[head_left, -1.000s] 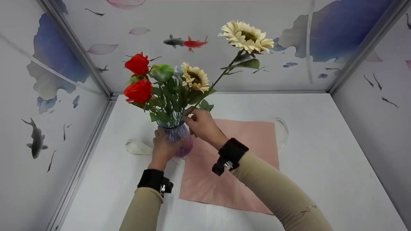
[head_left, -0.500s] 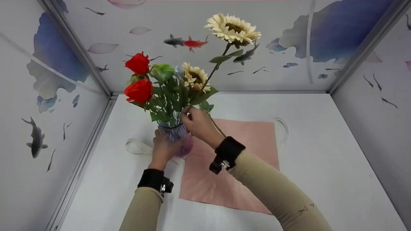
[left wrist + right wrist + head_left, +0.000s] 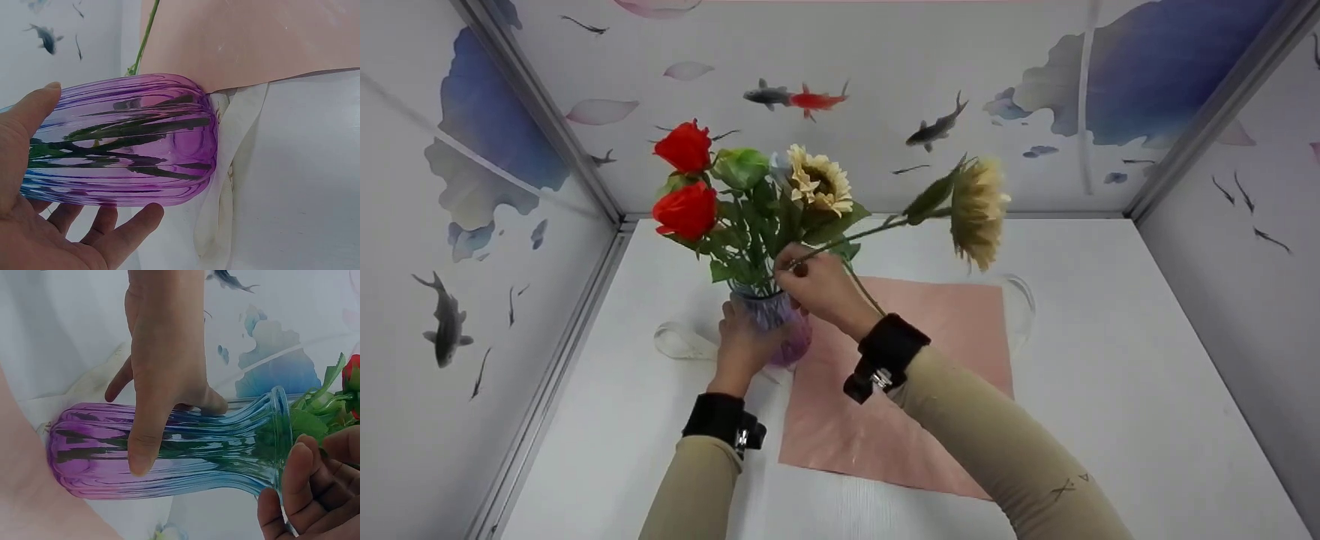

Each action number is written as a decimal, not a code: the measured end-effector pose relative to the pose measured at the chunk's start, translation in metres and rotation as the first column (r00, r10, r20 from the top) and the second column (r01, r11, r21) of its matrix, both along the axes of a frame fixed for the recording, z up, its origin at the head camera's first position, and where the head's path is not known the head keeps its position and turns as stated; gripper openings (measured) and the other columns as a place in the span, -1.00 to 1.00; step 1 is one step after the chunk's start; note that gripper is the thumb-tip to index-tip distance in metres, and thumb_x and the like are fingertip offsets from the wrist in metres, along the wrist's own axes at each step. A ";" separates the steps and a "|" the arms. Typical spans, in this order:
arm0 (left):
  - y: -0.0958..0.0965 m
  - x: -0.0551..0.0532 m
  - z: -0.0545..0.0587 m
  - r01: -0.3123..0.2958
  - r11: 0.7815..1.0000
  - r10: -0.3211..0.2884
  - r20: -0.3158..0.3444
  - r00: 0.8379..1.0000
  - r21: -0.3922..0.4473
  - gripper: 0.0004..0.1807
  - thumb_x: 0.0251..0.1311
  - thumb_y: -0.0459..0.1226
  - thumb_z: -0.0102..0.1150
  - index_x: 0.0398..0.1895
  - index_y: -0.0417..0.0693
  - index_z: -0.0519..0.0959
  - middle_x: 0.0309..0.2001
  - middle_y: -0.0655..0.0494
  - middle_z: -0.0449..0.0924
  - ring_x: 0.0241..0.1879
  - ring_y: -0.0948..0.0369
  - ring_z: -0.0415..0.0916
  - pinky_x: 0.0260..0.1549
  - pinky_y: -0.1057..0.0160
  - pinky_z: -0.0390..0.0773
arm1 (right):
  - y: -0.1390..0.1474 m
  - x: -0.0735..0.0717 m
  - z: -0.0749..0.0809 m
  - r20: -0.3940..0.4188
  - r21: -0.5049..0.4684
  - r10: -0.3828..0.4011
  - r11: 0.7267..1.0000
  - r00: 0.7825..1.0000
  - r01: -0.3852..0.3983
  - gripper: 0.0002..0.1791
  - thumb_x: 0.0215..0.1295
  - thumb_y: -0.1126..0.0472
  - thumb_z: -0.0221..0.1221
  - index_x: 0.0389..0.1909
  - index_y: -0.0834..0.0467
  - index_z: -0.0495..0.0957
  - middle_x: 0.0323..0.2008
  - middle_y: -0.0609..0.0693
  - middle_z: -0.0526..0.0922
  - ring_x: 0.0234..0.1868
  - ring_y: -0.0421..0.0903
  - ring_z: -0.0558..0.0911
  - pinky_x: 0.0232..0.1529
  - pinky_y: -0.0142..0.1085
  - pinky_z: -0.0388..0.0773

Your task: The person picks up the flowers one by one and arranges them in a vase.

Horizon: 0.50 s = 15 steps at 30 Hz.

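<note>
My left hand (image 3: 746,341) holds the ribbed glass vase (image 3: 793,345), blue at the mouth and purple below. Its thumb and fingers go round the body, as the left wrist view shows, with several dark stems inside the glass (image 3: 129,140). Two red roses (image 3: 685,210), a green flower (image 3: 741,169) and a cream sunflower (image 3: 819,180) stand in the vase. Beside the rim, my right hand (image 3: 829,289) pinches the stem of another cream sunflower (image 3: 979,214), whose head leans out to the right. The lower end of that stem is hidden behind the hand.
A pink sheet of paper (image 3: 900,420) lies on the white table (image 3: 1125,360), right of the vase. One green stem (image 3: 864,286) lies across its upper part. White ribbon (image 3: 682,343) shows left of the vase, and another ribbon loop (image 3: 1021,307) by the paper's right edge. Printed walls surround the table.
The pinched sunflower's head has first gone left and up, then swung down to the right, its stem now nearly level. My right hand has shifted slightly left. The left hand keeps its hold.
</note>
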<state>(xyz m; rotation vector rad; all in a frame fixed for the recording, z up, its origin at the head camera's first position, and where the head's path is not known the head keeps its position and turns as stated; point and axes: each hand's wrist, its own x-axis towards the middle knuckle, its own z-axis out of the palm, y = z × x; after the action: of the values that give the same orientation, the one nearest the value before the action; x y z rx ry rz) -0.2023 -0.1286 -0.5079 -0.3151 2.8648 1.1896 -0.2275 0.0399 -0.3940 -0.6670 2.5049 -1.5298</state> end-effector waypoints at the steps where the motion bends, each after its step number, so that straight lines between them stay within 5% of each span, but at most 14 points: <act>1: 0.000 0.000 0.000 0.004 1.000 -0.004 -0.012 1.000 -0.007 0.25 0.07 0.12 0.41 0.54 -0.38 -0.12 0.38 -0.39 0.11 0.32 -0.31 0.20 0.33 -0.25 0.27 | 0.001 0.000 0.000 0.011 -0.011 -0.003 1.000 1.000 0.003 -0.75 0.45 0.17 0.02 -0.09 0.14 0.64 -0.61 0.10 0.60 -0.66 -0.07 0.52 -0.57 -0.33 0.45; 6: 0.000 0.001 0.000 0.017 1.000 -0.018 -0.040 0.999 -0.021 0.23 0.08 0.11 0.43 0.53 -0.36 -0.12 0.37 -0.41 0.11 0.33 -0.30 0.20 0.34 -0.27 0.25 | 0.005 0.000 0.001 0.094 -0.059 -0.006 0.998 0.996 0.012 -0.76 0.45 0.14 -0.01 -0.14 0.07 0.62 -0.61 -0.02 0.54 -0.60 -0.08 0.50 -0.51 -0.29 0.46; 12: 0.001 0.000 0.000 0.006 1.000 -0.006 -0.031 1.000 0.002 0.25 0.06 0.14 0.44 0.53 -0.32 -0.11 0.35 -0.37 0.14 0.31 -0.28 0.21 0.33 -0.27 0.27 | 0.004 0.000 0.002 0.093 -0.051 0.004 0.999 0.996 0.001 -0.74 0.44 0.13 -0.01 -0.09 0.10 0.62 -0.54 0.14 0.61 -0.45 0.26 0.61 -0.49 -0.29 0.49; 15: 0.000 0.000 -0.001 0.007 1.000 -0.007 -0.043 0.999 -0.003 0.24 0.06 0.12 0.44 0.53 -0.35 -0.11 0.34 -0.38 0.15 0.29 -0.29 0.23 0.32 -0.26 0.27 | 0.003 0.000 0.003 0.089 -0.019 -0.001 1.000 0.996 0.002 -0.72 0.46 0.10 -0.04 -0.09 0.11 0.62 -0.53 0.16 0.62 -0.49 0.20 0.60 -0.46 -0.29 0.48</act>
<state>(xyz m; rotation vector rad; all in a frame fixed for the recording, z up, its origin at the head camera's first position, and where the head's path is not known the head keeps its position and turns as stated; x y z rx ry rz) -0.2023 -0.1281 -0.5089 -0.2822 2.9023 1.2057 -0.2272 0.0430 -0.3905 -0.5862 2.4299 -1.5500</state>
